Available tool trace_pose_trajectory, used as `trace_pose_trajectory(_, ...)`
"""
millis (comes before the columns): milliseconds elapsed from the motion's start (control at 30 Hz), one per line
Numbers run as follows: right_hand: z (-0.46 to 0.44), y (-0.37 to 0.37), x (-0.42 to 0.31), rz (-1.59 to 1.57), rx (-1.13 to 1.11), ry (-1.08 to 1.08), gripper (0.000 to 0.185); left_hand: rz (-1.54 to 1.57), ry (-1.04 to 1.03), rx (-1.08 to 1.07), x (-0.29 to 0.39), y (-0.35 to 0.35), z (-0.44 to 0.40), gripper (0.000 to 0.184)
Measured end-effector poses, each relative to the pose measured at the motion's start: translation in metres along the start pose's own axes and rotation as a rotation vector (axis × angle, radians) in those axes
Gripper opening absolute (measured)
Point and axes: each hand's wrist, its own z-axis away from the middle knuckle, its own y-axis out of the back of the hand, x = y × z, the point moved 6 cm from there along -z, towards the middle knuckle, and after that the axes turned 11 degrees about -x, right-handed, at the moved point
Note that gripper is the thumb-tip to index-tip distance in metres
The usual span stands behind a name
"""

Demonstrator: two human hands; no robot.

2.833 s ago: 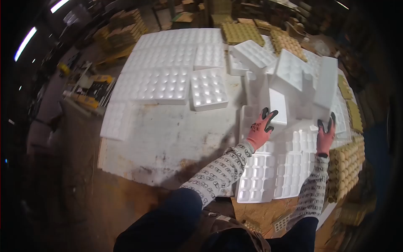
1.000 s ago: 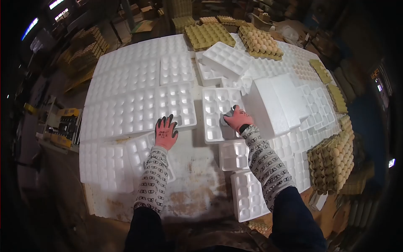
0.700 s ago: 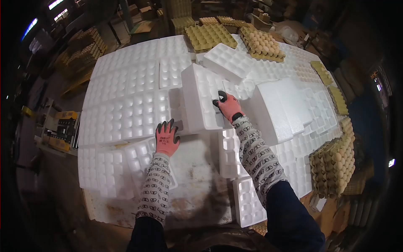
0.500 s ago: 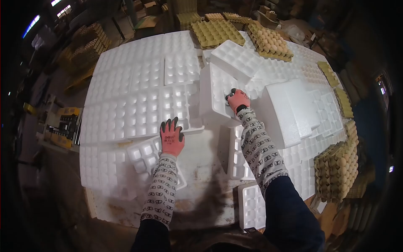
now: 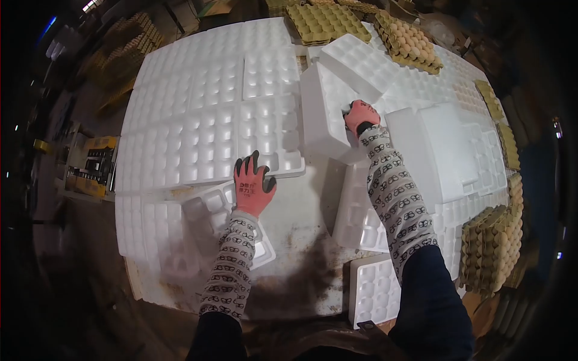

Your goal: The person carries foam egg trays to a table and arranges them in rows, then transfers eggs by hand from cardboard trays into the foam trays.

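My left hand (image 5: 255,188), in a pink glove with black fingertips, is open with its fingers apart, above the front edge of the joined white foam trays (image 5: 208,126). Under its wrist lies a slanted foam tray (image 5: 262,253). My right hand (image 5: 362,117) has its fingers closed on the inside of a tilted white foam tray (image 5: 319,120), whose long side wall faces left. Its fingertips are partly hidden. Behind this tray another foam tray (image 5: 355,63) lies at an angle.
Stacked white foam blocks (image 5: 433,150) stand to the right. Egg cartons (image 5: 490,246) are piled at the right edge; a carton of eggs (image 5: 408,43) and green-yellow cartons (image 5: 325,24) sit at the back. A foam tray (image 5: 374,289) lies at the front edge.
The right hand has gone from resting in the flat tray to holding it tilted, and has moved away from me. The left hand stays spread near the tray edge. The view has shifted.
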Motion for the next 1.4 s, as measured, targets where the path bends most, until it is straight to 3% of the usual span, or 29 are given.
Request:
trace_pose_trajectory(100,0.0,-0.008,-0.005,0.036,0.006,0.028,0.033,-0.013,0.11,-0.019,0.009,0.004,-0.008,0.044)
trace_pose_trajectory(233,0.003,-0.019,-0.01,-0.037,0.037,0.043,0.035,-0.003,0.024,0.025,0.008,0.005,-0.007,0.044)
trace_pose_trajectory(333,0.013,-0.022,-0.006,-0.113,-0.056,0.003,0.038,-0.03,-0.043,0.092,0.02,0.018,0.006,0.057)
trace_pose_trajectory(400,0.008,-0.027,-0.007,-0.07,-0.095,0.031,0.039,0.12,-0.173,0.064,0.075,0.037,0.024,0.061)
trace_pose_trajectory(467,0.007,-0.026,-0.009,-0.053,-0.127,0.014,0.041,0.218,-0.38,-0.206,0.14,0.014,0.05,0.064)
trace_pose_trajectory(600,0.01,-0.013,-0.003,-0.005,-0.11,0.008,0.038,0.743,-0.392,-0.297,0.231,-0.043,0.092,0.064)
trace_pose_trajectory(667,0.006,-0.004,0.009,0.032,-0.085,0.054,0.037,0.65,-0.402,-0.214,0.252,-0.043,0.108,0.061)
trace_pose_trajectory(800,0.007,-0.001,0.015,0.01,-0.046,0.082,0.035,0.646,-0.297,-0.243,0.217,-0.035,0.1,0.053)
trace_pose_trajectory(900,0.009,-0.024,0.007,0.09,0.066,0.106,0.03,0.397,-0.25,-0.127,0.165,-0.013,0.079,0.065)
trace_pose_trajectory(1033,0.015,-0.034,0.009,0.017,0.073,0.095,0.026,0.093,-0.02,0.117,0.094,0.007,0.026,0.06)
trace_pose_trajectory(1133,0.018,-0.026,0.009,0.069,0.062,0.074,0.026,-0.226,0.018,0.011,0.054,-0.012,-0.013,0.063)
trace_pose_trajectory(1167,0.016,-0.025,0.011,0.088,0.019,0.049,0.038,-0.19,0.048,-0.069,0.041,-0.01,-0.022,0.06)
trace_pose_trajectory(1200,0.015,-0.023,0.011,0.103,0.014,0.055,0.037,-0.156,0.078,-0.152,0.033,-0.01,-0.027,0.059)
trace_pose_trajectory(1333,0.016,-0.034,0.009,0.134,0.036,0.057,0.035,-0.027,0.057,-0.119,0.025,0.006,-0.025,0.054)
trace_pose_trajectory(1367,0.014,-0.045,0.009,0.107,0.051,0.1,0.033,-0.109,-0.015,-0.188,0.032,0.008,-0.026,0.053)
trace_pose_trajectory(1400,0.015,-0.055,0.005,0.161,0.157,0.147,0.031,-0.092,-0.021,-0.174,0.032,0.006,-0.026,0.053)
